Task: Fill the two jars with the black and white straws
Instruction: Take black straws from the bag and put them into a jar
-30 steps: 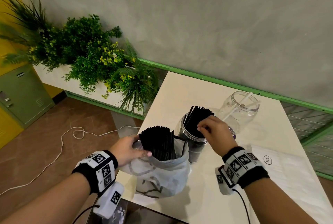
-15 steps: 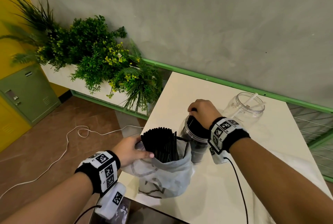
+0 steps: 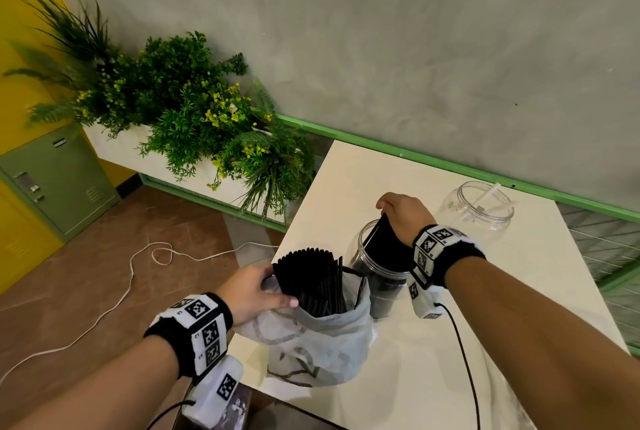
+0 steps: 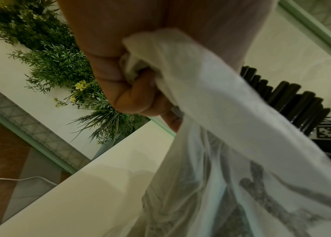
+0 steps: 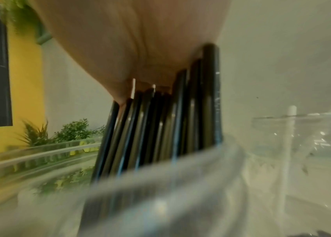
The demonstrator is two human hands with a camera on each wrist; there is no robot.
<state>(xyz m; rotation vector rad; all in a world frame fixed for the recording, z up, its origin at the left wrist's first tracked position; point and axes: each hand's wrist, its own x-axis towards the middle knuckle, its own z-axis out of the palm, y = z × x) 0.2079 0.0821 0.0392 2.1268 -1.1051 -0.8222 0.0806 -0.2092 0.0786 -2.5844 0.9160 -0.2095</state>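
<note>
My left hand (image 3: 256,291) (image 4: 132,89) grips the bunched rim of a white plastic bag (image 3: 322,336) (image 4: 221,128) standing at the table's near left. A thick bundle of black straws (image 3: 311,277) (image 4: 294,99) sticks up out of it. Just behind it is a clear jar (image 3: 377,270) (image 5: 160,176) with more black straws (image 3: 381,242) (image 5: 160,120) leaning in it. My right hand (image 3: 405,218) (image 5: 140,48) lies over their tops, palm on the ends and fingers curled over the far side. A second clear jar (image 3: 478,211) (image 5: 302,136) at the back right holds one white straw (image 3: 488,194) (image 5: 290,115).
The white table (image 3: 433,360) (image 4: 99,192) meets a green rail and grey wall behind. Left of it, beyond the edge, are a planter of green plants (image 3: 194,111), a white cable (image 3: 131,277) on the brown floor and a green cabinet (image 3: 59,180).
My right hand went from pinching the straw tips to lying over their tops with the wrist turned up, and the straws sit lower in the jar. The left hand stayed on the bag.
</note>
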